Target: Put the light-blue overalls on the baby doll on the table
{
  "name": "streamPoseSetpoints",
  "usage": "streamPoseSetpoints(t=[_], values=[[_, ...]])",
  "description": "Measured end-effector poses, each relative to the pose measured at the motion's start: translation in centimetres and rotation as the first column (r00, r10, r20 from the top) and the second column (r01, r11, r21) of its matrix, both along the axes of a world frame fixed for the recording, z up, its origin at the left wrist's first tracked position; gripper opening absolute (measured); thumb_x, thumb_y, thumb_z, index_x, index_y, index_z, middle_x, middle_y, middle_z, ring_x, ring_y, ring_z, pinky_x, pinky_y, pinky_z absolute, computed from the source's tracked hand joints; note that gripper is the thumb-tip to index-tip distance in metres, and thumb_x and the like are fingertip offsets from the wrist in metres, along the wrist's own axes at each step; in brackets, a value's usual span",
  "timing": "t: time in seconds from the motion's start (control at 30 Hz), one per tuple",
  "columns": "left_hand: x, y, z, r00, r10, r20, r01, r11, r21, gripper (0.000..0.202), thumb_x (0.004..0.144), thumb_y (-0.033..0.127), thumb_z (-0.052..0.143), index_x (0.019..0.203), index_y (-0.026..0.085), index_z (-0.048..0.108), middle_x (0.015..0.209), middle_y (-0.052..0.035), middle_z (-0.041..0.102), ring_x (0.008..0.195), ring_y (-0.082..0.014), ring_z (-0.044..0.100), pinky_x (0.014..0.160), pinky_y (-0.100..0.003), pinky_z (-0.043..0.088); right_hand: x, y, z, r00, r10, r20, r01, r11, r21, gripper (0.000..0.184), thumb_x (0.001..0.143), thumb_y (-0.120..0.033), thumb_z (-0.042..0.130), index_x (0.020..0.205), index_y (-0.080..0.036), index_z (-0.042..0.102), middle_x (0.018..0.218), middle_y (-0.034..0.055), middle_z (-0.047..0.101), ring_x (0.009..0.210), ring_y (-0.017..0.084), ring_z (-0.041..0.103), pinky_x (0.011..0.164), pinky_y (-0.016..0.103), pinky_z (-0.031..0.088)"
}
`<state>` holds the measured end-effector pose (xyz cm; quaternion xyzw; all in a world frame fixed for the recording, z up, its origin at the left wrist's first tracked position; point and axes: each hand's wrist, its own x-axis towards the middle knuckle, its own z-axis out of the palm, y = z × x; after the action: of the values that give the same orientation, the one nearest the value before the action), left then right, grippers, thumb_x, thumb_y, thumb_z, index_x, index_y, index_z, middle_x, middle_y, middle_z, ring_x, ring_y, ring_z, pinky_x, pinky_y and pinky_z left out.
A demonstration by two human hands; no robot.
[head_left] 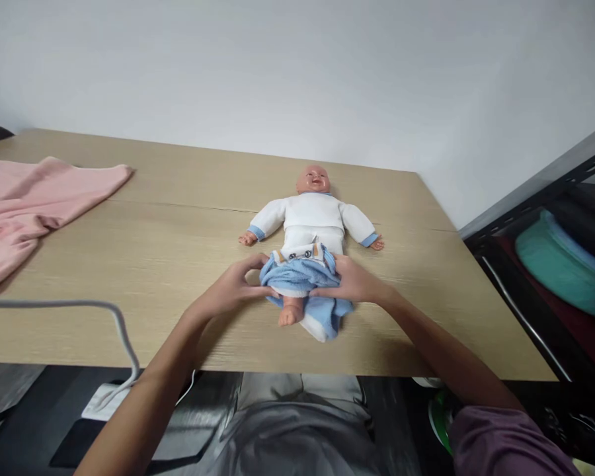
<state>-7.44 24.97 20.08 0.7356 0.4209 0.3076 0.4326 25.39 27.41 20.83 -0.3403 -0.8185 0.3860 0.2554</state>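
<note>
A baby doll lies on its back on the wooden table, head toward the wall, in a white top with blue cuffs. Blue and white doll pants are bunched around its legs, with a face-like pattern on the upper part. One bare doll foot sticks out below the bunched cloth; the other leg is hidden in a pant leg that lies to the right. My left hand grips the pants at their left edge, thumb and fingers pinching the cloth. At the right edge, my right hand is closed on the same pants.
A pink cloth lies at the table's left end. A grey cable hangs over the front edge to a white power strip. On the right, a black rack holds a teal basin. A wall rises behind the table.
</note>
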Motion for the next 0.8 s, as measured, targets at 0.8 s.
streamPoseSetpoints(t=[0.8], values=[[10.7, 8.4, 9.4, 0.630, -0.727, -0.274, 0.678, 0.687, -0.261, 0.041, 0.094, 0.057, 0.081, 0.110, 0.020, 0.077, 0.104, -0.0053, 0.078, 0.097, -0.0277, 0.072, 0.081, -0.033, 0.057, 4.8, -0.3, -2.7, 0.856, -0.044, -0.515, -0.287, 0.788, -0.544, 0.068, 0.078, -0.052, 0.101, 0.129, -0.019, 0.071, 0.103, 0.0001, 0.072, 0.086, 0.014, 0.068, 0.078, 0.022, 0.058]])
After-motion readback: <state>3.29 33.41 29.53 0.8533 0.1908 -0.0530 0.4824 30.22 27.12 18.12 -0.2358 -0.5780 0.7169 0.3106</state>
